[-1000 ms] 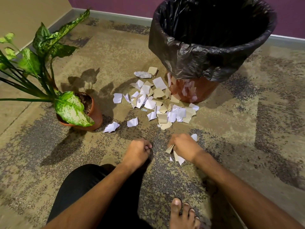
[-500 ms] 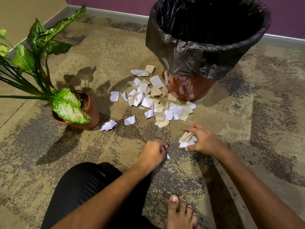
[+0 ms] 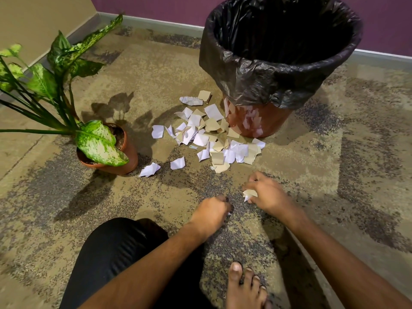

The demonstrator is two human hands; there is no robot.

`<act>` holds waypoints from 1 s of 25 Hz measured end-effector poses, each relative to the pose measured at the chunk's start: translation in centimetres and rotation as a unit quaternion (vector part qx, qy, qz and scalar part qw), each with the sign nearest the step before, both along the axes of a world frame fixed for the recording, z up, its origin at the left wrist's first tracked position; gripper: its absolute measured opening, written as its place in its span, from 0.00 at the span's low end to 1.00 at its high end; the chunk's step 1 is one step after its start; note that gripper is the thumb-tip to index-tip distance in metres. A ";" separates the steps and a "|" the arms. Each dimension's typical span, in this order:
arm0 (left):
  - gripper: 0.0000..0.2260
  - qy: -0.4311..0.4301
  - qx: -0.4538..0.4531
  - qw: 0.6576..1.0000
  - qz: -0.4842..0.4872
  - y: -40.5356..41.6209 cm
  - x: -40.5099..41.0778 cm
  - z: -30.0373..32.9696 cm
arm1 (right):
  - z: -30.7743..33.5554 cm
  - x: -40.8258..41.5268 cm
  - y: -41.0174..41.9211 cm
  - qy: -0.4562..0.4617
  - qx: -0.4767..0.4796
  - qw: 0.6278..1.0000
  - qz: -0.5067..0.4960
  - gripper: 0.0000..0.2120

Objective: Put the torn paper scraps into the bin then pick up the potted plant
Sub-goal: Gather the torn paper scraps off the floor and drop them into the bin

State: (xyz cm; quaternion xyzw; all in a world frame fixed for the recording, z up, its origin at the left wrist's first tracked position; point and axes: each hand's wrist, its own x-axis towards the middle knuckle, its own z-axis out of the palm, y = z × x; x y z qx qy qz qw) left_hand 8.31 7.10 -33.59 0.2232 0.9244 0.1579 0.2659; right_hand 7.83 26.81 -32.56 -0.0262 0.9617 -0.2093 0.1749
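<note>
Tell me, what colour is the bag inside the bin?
Black. The bag lines the reddish-brown bin, seen in the head view.

scraps between plant and bin

A mottled carpet in tan and dark grey covers the floor. At the top a purple wall meets it along a pale grey skirting board. A beige wall stands at the upper left. Light throws soft shadows leftward.
</note>
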 end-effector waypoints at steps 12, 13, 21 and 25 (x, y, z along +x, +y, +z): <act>0.06 -0.031 0.180 0.949 0.257 0.0 -4.5 7.1 | 17.7 -3.6 0.2 0.181 -0.119 0.975 -0.055 0.09; 0.06 0.003 0.209 0.944 0.254 0.7 -5.2 8.8 | 19.8 -4.5 0.5 0.232 -0.133 0.961 -0.068 0.10; 0.04 0.310 0.353 0.867 0.163 5.8 -11.0 21.7 | 25.5 -12.5 4.0 0.374 -0.074 0.911 -0.159 0.20; 0.05 0.390 0.298 0.862 0.125 7.2 -14.1 24.2 | 25.1 -13.8 4.4 0.294 -0.082 0.943 -0.130 0.29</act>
